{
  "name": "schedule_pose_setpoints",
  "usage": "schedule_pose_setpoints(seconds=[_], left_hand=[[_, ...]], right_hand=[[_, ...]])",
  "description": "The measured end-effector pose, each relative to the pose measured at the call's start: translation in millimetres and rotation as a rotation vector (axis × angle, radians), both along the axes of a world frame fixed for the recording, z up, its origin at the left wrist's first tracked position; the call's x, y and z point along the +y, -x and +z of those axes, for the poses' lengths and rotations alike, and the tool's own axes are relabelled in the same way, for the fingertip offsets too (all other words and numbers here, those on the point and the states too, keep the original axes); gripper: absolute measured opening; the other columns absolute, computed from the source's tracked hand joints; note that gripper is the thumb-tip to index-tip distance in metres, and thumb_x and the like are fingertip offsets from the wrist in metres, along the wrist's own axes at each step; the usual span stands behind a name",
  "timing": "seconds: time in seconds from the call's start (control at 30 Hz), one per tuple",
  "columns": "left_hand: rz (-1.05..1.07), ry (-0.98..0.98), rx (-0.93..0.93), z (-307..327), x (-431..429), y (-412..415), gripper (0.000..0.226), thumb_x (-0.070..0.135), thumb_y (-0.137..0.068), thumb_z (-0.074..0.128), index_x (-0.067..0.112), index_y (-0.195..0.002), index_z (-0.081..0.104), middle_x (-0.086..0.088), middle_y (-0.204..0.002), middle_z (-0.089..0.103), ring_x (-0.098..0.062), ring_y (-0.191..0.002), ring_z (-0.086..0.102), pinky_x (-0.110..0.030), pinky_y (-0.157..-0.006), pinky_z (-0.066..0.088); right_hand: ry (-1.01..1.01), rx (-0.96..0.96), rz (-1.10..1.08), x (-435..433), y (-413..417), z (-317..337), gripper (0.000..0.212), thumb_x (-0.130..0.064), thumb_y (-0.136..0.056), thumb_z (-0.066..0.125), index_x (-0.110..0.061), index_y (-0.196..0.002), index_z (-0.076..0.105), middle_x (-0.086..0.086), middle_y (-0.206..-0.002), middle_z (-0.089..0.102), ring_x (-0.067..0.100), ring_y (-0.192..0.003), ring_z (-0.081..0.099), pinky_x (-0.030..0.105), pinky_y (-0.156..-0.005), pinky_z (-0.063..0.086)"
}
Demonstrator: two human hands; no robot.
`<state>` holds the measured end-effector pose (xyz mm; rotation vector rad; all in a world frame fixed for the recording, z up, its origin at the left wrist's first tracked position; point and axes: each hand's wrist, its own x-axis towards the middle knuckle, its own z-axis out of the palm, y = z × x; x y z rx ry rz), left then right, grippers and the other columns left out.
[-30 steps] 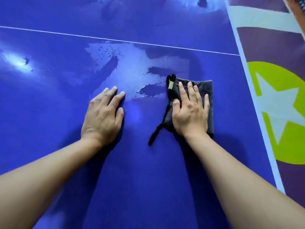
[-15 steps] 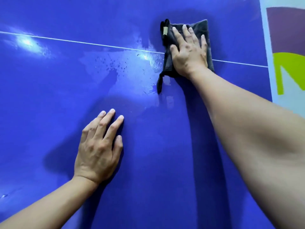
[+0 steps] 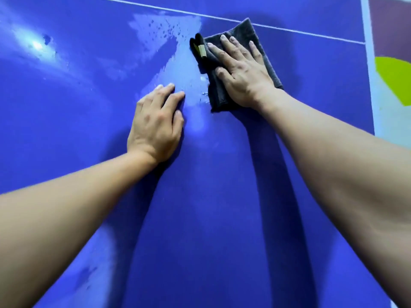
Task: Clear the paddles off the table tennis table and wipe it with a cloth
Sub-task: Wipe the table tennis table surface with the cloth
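Cloth, probably soft and limp, best palmed across its middle, is lying folded, one corner on the white line, right hand pressing it flat-fingered, left hand resting flat and empty short of that line.

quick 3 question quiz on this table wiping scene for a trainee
1. True or false: the left hand holds a paddle.
2. Which hand presses the grey cloth on the blue table? A) left hand B) right hand C) both
3. Fill in: the cloth's far corner reaches the white ____ painted on the table.

Key: 1 false, it rests flat on the table; 2 B; 3 line.
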<state>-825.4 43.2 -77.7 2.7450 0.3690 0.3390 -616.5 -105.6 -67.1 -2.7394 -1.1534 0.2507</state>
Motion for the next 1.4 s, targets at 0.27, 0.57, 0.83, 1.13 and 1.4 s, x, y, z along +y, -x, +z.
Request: schedule_pose_setpoints(seconds=[0.27,0.57,0.83,1.13,1.4], left_hand=[[0.072,0.191,-0.132,17,-14,60,0.039,0.024,-0.1,0.035,0.009,-0.128,0.059,-0.014,-0.125,0.062,-0.036,-0.115,0.053,-0.039,-0.1,0.037],[-0.068,0.069,-0.01,11,-59,294,0.038,0.017,-0.098,0.045,0.007,-0.132,0.06,-0.013,-0.141,0.056,-0.036,-0.134,0.049,-0.045,-0.113,0.035],[-0.047,0.006,0.001,4,-78,398,0.041,0.017,-0.098,0.044,0.004,-0.133,0.061,-0.016,-0.144,0.055,-0.039,-0.136,0.048,-0.05,-0.113,0.037],[0.049,0.2,0.061,16,-77,407,0.043,0.012,-0.092,0.037,0.007,-0.125,0.063,-0.011,-0.14,0.059,-0.032,-0.132,0.053,-0.042,-0.112,0.039],[0.062,0.059,0.007,25,-45,373,0.04,0.005,-0.086,0.046,0.012,-0.122,0.063,-0.004,-0.123,0.064,-0.027,-0.108,0.055,-0.036,-0.096,0.039]], right_hand=[[-0.028,-0.012,-0.054,-38,164,-6,0.059,-0.047,-0.101,0.024,-0.045,-0.159,0.016,-0.008,-0.17,0.011,0.008,-0.156,0.004,0.044,-0.127,-0.005],[-0.03,-0.033,-0.075,-72,324,-8,0.06,-0.048,-0.1,0.024,-0.043,-0.16,0.018,-0.009,-0.17,0.013,0.007,-0.156,0.005,0.044,-0.127,-0.004],[-0.111,-0.054,-0.058,-104,462,-9,0.061,-0.045,-0.1,0.032,-0.037,-0.159,0.027,-0.004,-0.169,0.022,0.01,-0.156,0.012,0.049,-0.126,0.006],[-0.135,0.003,-0.069,-123,568,-7,0.057,-0.045,-0.102,0.035,-0.039,-0.158,0.03,-0.005,-0.169,0.021,0.01,-0.156,0.011,0.051,-0.126,0.009],[-0.143,-0.013,-0.091,-79,507,-8,0.058,-0.047,-0.101,0.03,-0.047,-0.158,0.024,-0.007,-0.169,0.019,0.006,-0.156,0.007,0.047,-0.127,0.002]])
